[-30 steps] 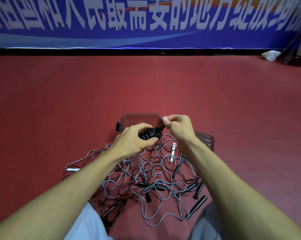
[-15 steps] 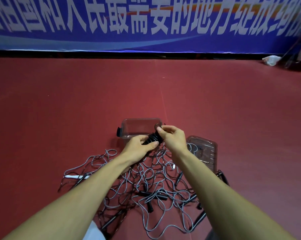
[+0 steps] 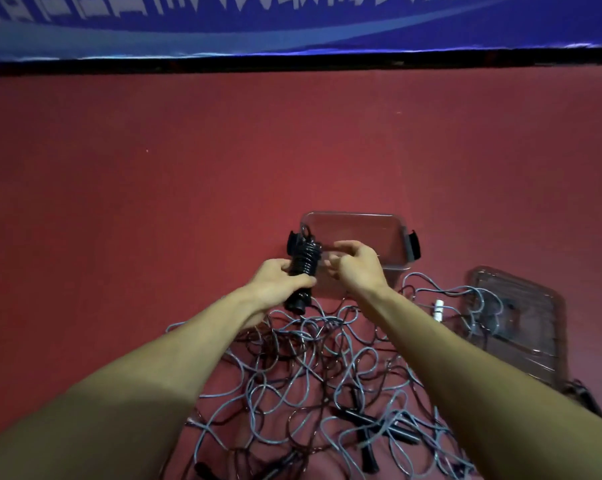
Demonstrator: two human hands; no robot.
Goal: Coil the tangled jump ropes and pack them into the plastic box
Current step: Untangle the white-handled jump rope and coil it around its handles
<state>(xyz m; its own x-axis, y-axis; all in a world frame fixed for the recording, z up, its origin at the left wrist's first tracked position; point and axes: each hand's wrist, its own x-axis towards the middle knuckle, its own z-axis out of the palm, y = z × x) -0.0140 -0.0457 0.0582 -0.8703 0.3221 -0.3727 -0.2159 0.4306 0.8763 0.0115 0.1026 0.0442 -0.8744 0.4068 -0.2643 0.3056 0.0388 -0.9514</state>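
A red floor (image 3: 154, 202) fills most of the frame, with a blue banner (image 3: 292, 26) bearing blurred white lettering along the top edge. In the lower centre a tangle of grey jump ropes (image 3: 327, 375) sprawls across the floor, with several black handles (image 3: 368, 441) lying among its loops and one white handle (image 3: 438, 309) at its right edge. Two bare forearms reach up from the bottom corners over this tangle. Just above the tangle, right of centre, sits the clear plastic box (image 3: 355, 220), open, with black latches on its two short sides. Its transparent lid (image 3: 521, 317) lies flat on the floor at centre right, a few rope loops draped across it. The left hand (image 3: 275, 284) is wrapped around a black coiled jump rope (image 3: 303, 268), holding it upright just beside the box's left latch. The right hand (image 3: 358, 265) hovers over the box's near wall with fingers loosely curled; it may be pinching a thin strand, but motion blur makes that hard to tell.
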